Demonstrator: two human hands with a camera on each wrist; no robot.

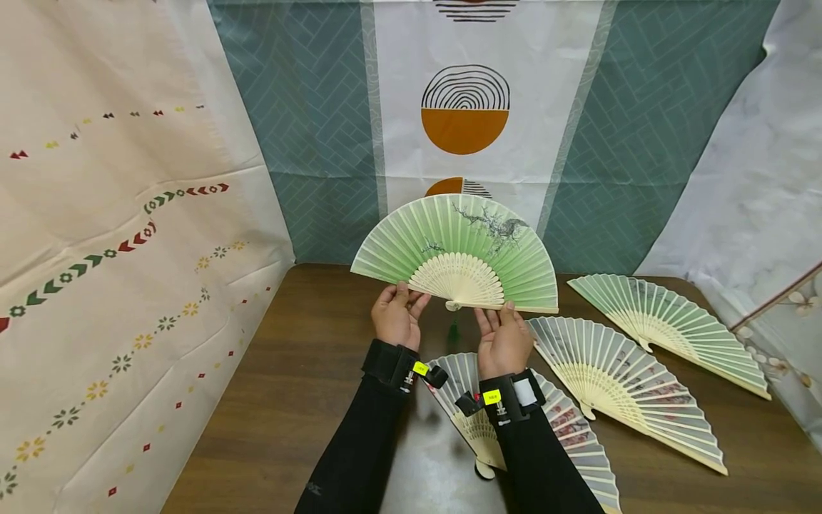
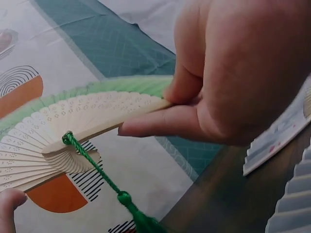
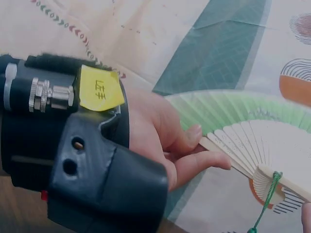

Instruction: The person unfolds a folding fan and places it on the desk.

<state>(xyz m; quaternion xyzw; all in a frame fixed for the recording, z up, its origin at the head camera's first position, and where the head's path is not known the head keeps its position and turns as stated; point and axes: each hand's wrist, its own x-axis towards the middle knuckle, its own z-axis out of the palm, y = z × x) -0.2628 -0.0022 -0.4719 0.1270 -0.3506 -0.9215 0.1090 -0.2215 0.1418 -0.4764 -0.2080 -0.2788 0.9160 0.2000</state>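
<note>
A spread folding fan (image 1: 443, 221), pale green with dark branches and cream ribs, is held up above the table's far part. My left hand (image 1: 397, 323) pinches its left outer rib between thumb and fingers. On the other side of the pivot, my right hand (image 1: 504, 346) pinches the right outer rib. In the left wrist view a green tassel (image 2: 124, 199) hangs by a cord from the pivot. The right wrist view shows my left hand (image 3: 155, 131) on the rib, with a black wrist strap (image 3: 104, 165) in front.
A grey-white fan with reddish flowers (image 1: 574, 421) lies open partly beneath my right forearm. Further right lie a similar fan (image 1: 623, 371) and a green fan (image 1: 674, 314), both spread. The wooden table (image 1: 276, 400) meets patterned cloth at the left, back and right.
</note>
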